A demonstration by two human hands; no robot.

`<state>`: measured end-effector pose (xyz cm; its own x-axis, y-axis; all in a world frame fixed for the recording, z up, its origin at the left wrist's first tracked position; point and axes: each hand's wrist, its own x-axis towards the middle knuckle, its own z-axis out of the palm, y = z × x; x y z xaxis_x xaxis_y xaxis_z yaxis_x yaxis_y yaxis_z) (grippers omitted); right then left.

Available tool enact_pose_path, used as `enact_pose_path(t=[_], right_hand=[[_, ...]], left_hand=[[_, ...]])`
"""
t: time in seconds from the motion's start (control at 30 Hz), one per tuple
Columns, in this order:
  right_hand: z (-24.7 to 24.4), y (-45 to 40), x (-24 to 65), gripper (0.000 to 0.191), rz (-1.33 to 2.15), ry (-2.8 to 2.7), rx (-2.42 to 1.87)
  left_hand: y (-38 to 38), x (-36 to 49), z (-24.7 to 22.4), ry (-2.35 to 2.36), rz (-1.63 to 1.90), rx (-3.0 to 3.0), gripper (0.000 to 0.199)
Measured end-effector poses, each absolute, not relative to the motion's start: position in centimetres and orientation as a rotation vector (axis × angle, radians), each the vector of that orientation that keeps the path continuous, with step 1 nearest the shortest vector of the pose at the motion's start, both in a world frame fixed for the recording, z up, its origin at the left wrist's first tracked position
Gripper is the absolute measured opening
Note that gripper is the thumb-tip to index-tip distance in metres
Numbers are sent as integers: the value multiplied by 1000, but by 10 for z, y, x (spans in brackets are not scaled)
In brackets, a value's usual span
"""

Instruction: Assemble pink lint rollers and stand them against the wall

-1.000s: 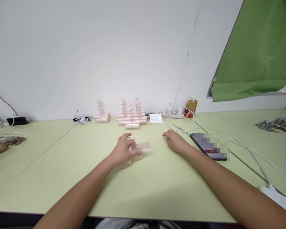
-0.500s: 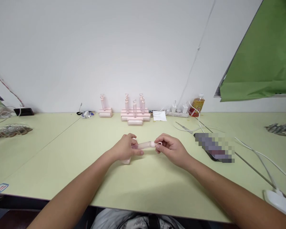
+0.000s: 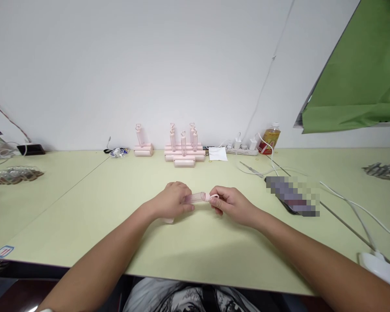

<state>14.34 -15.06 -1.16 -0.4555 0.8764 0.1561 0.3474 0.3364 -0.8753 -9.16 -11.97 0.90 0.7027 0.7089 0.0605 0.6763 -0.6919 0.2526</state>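
Both hands (image 3: 171, 201) (image 3: 234, 206) grip a pinkish tube (image 3: 195, 198) over a pale yellow-green table (image 3: 84, 208) before a white wall (image 3: 195, 65).

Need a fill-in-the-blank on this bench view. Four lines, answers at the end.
1. The left hand holds one end of the clear tube, and the right hand pinches the small ____ on its cap.
2. Of the two hands, the ____ one is closer to the phone.
3. In the picture, the drink bottle stands to the ____ of the power strip.
4. The hanging sheet is ____.

Missing words: loop; right; right; green.
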Motion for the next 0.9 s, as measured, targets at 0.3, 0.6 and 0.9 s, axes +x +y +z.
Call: enact_pose_path(t=[0.3, 0.6, 0.9], right_hand=[[-10, -154, 145, 22, 603, -2186, -1064], [-10, -152, 142, 25, 521, -2417, -1147], [-12, -161, 134, 34, 413, -2656, -1065]], left_hand=[[-126, -91, 10, 1123, 147, 2809, 29], [-133, -84, 11, 1055, 97, 2893, 11], [-148, -79, 15, 1151, 3, 2823, 10]])
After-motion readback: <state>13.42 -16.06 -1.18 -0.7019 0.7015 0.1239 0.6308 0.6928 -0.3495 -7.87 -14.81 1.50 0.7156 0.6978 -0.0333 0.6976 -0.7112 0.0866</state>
